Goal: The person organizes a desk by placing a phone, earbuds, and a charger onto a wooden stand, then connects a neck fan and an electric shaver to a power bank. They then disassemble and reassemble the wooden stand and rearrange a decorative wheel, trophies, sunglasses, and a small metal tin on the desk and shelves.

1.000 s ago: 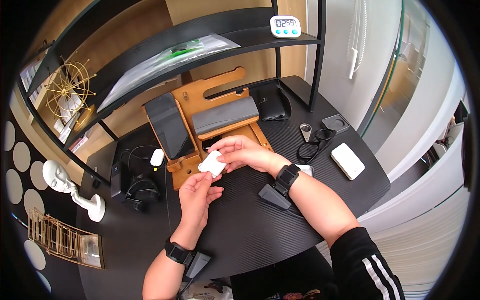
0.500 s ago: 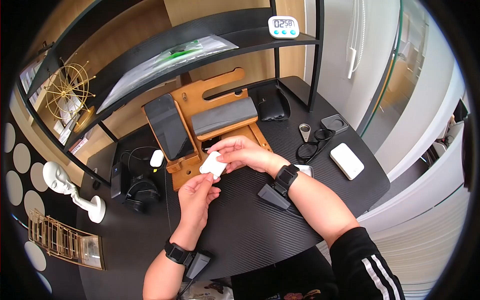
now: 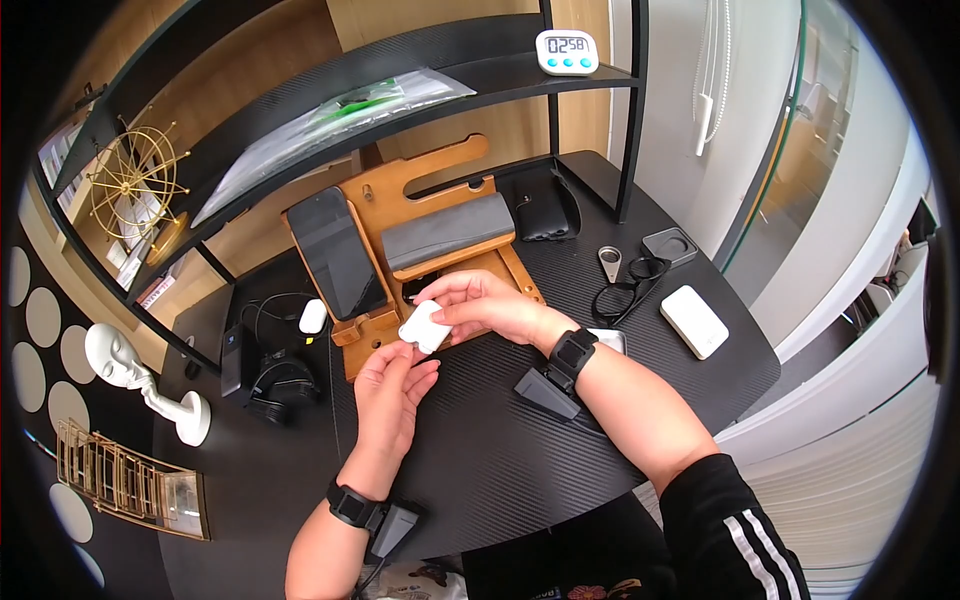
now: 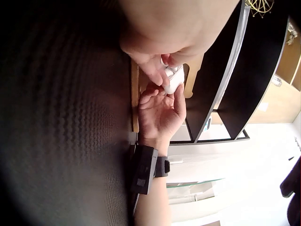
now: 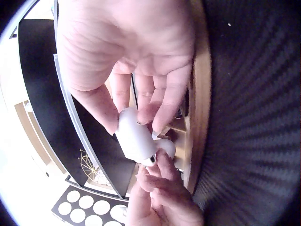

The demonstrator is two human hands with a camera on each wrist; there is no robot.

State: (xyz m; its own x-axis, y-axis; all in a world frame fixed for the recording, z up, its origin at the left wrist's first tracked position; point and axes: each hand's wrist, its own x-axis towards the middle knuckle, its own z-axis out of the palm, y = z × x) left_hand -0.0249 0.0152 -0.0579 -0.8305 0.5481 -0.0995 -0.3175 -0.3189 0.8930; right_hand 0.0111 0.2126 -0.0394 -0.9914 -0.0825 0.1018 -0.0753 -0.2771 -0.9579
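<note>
A small white case (image 3: 428, 328) is held above the front of a wooden stand (image 3: 362, 352). My right hand (image 3: 492, 308) grips it between thumb and fingers; in the right wrist view the case (image 5: 134, 135) is tilted, with a rounded white part (image 5: 166, 148) beside it that looks like its raised lid. Thumb and finger of my left hand (image 3: 388, 398) pinch at the case's lower left end. There, in the right wrist view, a small white piece with a dark spot (image 5: 151, 160), perhaps an earbud, is partly hidden by the left fingertips.
The stand carries a phone (image 3: 338, 255) and a grey case (image 3: 448, 231). To the right lie glasses (image 3: 615, 303) and a white block (image 3: 694, 322); to the left, headphones (image 3: 285, 385) and another small white case (image 3: 313, 316). A shelf (image 3: 500, 85) spans above.
The white case has turned slightly in my right hand. My left hand has shifted a little left, its fingertips still at the case's end.
</note>
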